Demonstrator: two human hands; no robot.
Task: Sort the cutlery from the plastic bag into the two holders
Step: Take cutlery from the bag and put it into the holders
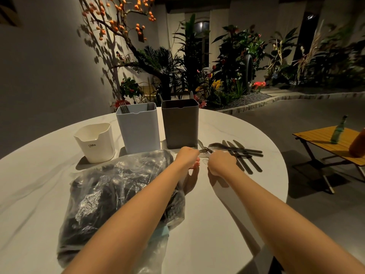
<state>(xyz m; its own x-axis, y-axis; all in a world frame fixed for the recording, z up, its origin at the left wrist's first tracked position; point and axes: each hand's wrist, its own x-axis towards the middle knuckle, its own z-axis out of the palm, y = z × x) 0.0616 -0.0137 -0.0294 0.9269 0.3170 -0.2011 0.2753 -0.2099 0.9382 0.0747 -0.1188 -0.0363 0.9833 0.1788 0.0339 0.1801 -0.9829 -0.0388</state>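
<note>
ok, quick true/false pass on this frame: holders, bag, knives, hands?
1. Fork tines stick out of the light blue-grey rectangular holder. True.
2. The dark grey rectangular holder stands left of it. False: it stands to its right.
3. The clear plastic bag lies under the left forearm. True.
4. The dark knives lie inside the small white plastic cup. False: they lie on the white round table.
5. Both hands rest flat and open. False: the left hand and right hand are curled around cutlery.

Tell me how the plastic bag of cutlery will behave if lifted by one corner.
The plastic bag looks thin and crinkled, so it would probably sag. Its dark contents look bulky, so it is likely heavy for its size. Contents may shift toward the low end.
</note>
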